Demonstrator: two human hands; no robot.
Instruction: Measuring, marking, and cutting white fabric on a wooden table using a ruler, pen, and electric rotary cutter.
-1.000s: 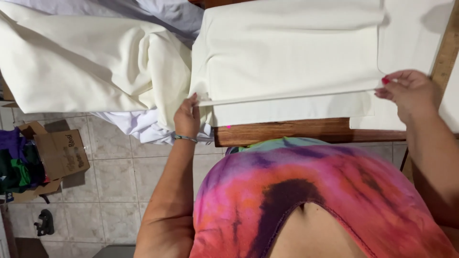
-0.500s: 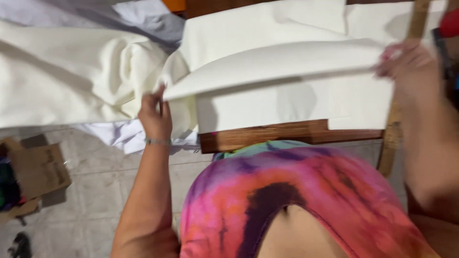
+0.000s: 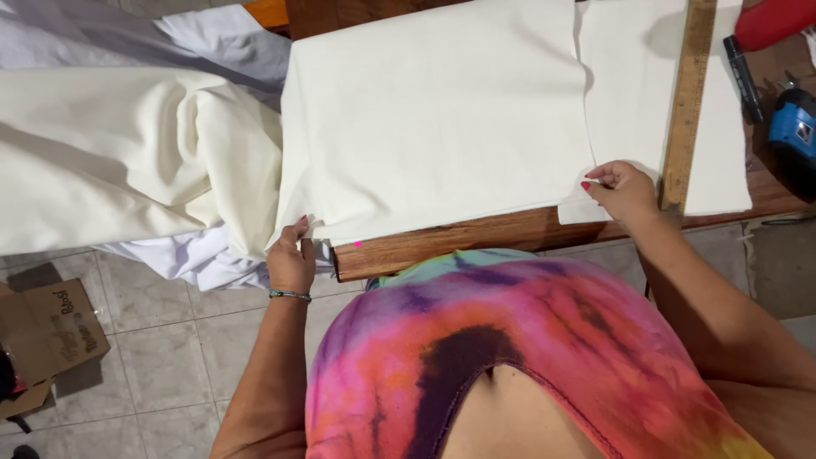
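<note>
A folded sheet of cream cloth (image 3: 442, 110) lies flat across a wooden table (image 3: 442, 242). My left hand (image 3: 291, 255) pinches its near left corner, just off the table's left end. My right hand (image 3: 622, 191) pinches the near right corner of the same fold, beside a long wooden ruler (image 3: 684, 102). More cream cloth (image 3: 110, 161) spills in a bunched heap off the table to the left. Another cream layer (image 3: 633, 76) lies flat under the ruler.
A red object (image 3: 769, 21), a black marker (image 3: 741, 76) and a blue and black tool (image 3: 795, 132) rest at the table's right end. White fabric (image 3: 195, 259) hangs below the heap. A cardboard box (image 3: 47, 331) stands on the tiled floor at left.
Both hands lifted the near edge of the cream cloth, then laid it back down; it now lies flat with its corners still pinched. The view has shifted right, showing the tools.
</note>
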